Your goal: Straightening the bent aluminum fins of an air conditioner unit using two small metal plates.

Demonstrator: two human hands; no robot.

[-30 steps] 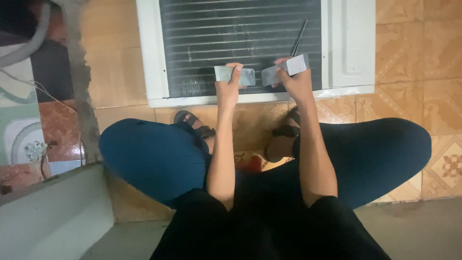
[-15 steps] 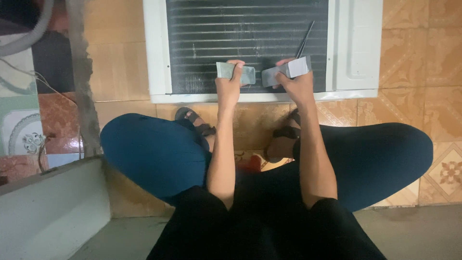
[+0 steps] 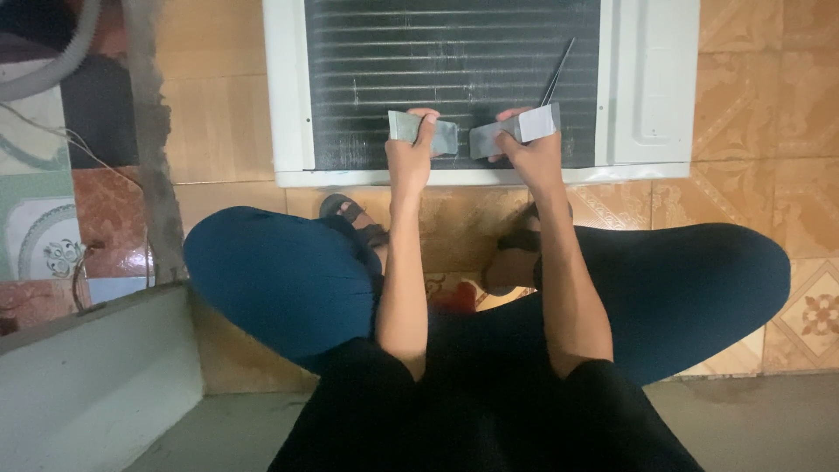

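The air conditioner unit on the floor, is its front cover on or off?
Off. The air conditioner unit lies with its dark finned coil fully exposed inside the white frame; both hands hold grey pieces against the fins.

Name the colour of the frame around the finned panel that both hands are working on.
White. The frame borders the dark finned panel, clearest in the head view.

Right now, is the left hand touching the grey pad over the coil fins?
Touching. The head view shows the left hand with fingers wrapped over the grey pad, no gap, in front of the dark coil fins.
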